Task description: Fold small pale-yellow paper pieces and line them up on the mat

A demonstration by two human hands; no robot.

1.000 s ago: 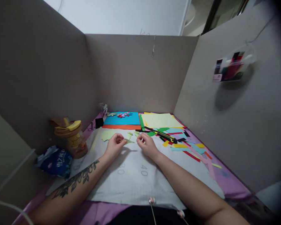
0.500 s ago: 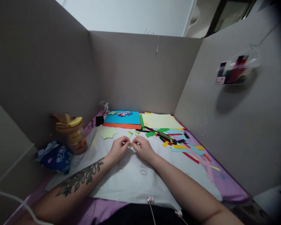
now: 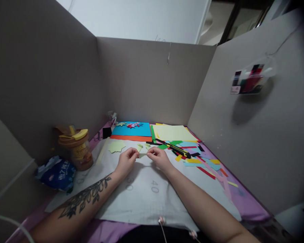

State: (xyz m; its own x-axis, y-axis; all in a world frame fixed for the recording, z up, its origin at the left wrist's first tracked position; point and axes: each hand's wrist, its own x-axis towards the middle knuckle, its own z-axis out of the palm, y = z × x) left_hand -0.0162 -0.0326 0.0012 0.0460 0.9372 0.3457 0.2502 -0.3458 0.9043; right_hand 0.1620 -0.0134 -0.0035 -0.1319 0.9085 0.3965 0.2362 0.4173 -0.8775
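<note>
Between my two hands, above the white mat (image 3: 142, 189), is a small piece of pale green paper (image 3: 142, 155). My left hand (image 3: 128, 160) pinches its left end, and my right hand (image 3: 159, 157) pinches the right end. Just beyond the fingertips lie two small folded pale green papers (image 3: 140, 147). A larger pale green paper cutout (image 3: 117, 146) with a jagged edge lies flat to the left of them.
Paper stars (image 3: 134, 125) lie on blue sheets (image 3: 144, 131) at the back left. Right of them are pale yellow sheets (image 3: 176, 132), a black-and-yellow cutter (image 3: 178, 150) and scattered paper strips (image 3: 207, 172). A brown cup (image 3: 78, 148) and blue packet (image 3: 57, 173) stand left.
My hands have moved slightly apart, and more of the pale green paper shows stretched between them. The view has shifted a little.
</note>
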